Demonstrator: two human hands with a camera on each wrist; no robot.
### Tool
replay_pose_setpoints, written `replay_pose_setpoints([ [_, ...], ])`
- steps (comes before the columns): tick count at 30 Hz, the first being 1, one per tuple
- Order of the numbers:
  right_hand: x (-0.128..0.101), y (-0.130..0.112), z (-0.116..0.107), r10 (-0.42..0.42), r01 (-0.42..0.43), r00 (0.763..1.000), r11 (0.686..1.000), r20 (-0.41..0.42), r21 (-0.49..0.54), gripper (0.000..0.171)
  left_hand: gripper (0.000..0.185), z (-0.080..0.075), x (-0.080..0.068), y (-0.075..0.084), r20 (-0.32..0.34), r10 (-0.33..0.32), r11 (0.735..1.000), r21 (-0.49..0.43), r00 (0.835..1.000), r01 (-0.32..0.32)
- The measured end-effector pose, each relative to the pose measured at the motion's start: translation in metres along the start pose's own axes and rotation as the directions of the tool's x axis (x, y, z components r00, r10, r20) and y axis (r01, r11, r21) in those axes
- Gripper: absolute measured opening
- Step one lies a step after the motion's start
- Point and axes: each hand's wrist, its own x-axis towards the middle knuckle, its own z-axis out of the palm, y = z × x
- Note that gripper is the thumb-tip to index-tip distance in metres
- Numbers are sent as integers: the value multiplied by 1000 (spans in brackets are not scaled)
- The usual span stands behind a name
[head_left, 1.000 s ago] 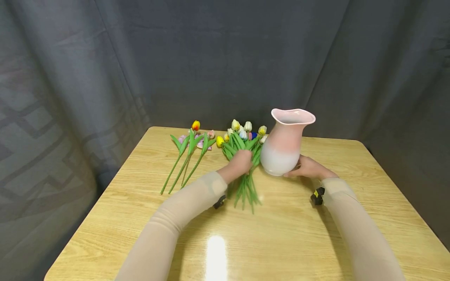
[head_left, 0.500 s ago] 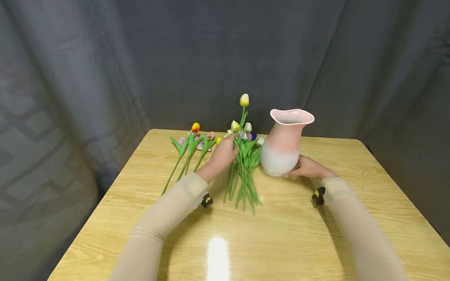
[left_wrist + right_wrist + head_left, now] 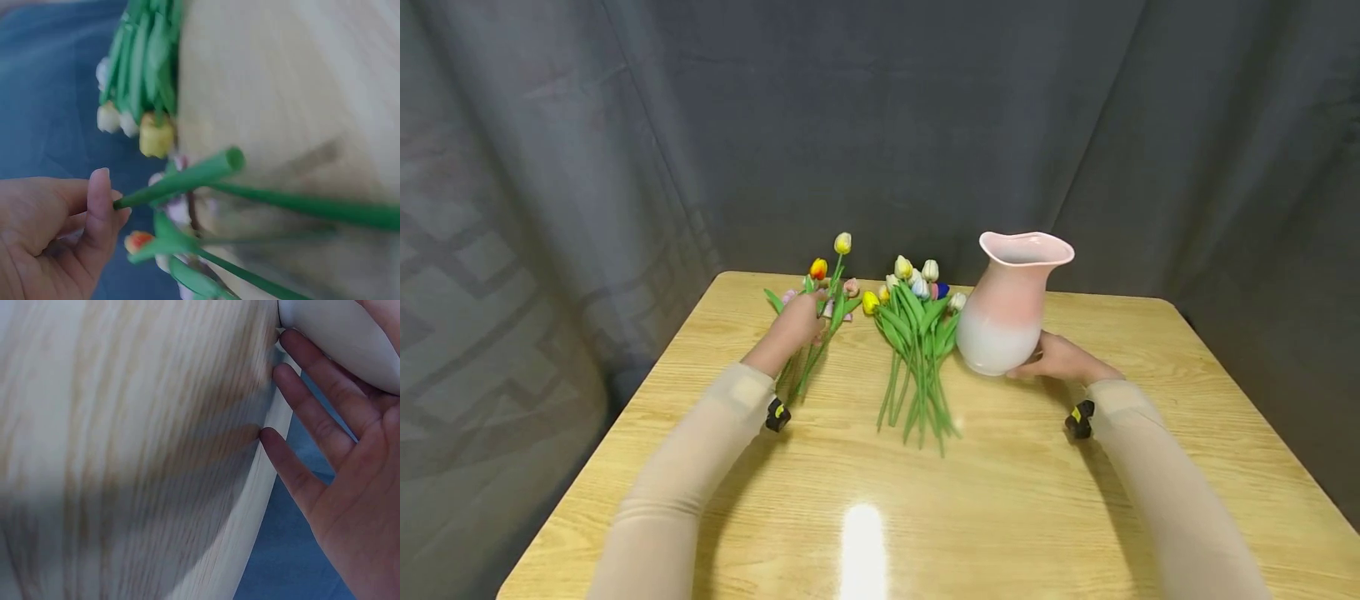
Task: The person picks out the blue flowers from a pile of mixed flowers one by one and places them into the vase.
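My left hand [image 3: 796,327] pinches the green stem of a pale yellow tulip [image 3: 842,243], its head pointing up and away. Close up in the left wrist view, thumb and fingers meet on that stem [image 3: 181,180], its cut end towards the camera. Beneath lie several separate flowers, among them an orange-red tulip [image 3: 818,268] and small pink and purple blooms. At the right, a pink-and-white vase [image 3: 1003,321] stands with its wavy mouth up. My right hand [image 3: 1063,360] rests against its lower right side, and the right wrist view shows straight fingers [image 3: 319,425] reaching to the tabletop.
Between the hands, left of the vase, lies a bunch of tulips [image 3: 917,325] in white, yellow, blue and pink, stems towards me. All of it is on a wooden table [image 3: 970,517] whose back edge meets a dark grey curtain [image 3: 880,142].
My left hand has left the middle bunch, lifting out the pale yellow tulip and carrying it left over the separate flowers. The right hand and vase stay in place.
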Motion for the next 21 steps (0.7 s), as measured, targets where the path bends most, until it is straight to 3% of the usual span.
replay_pose_setpoints([
  [5,0,2,2,-3,3,1000,1000,-2,-12,81,55,2,-2,-20,42,3,999,46,999,-5],
  [6,0,2,2,-5,5,1000,1000,-2,-18,82,58,4,0,-25,53,58,996,65,997,-62],
  [9,1,2,2,-5,5,1000,1000,-7,-19,84,56,7,1,-32,67,63,993,95,996,-70],
  [12,1,3,1,-5,5,1000,1000,-8,-20,85,55,11,3,-37,89,32,995,94,996,-40],
  [13,1,3,1,-1,1,1000,1000,-10,-18,85,50,11,1,-35,88,-25,997,79,996,18],
  [21,1,3,2,17,-18,1000,1000,-14,-25,86,47,12,5,-36,89,-62,996,72,994,55],
])
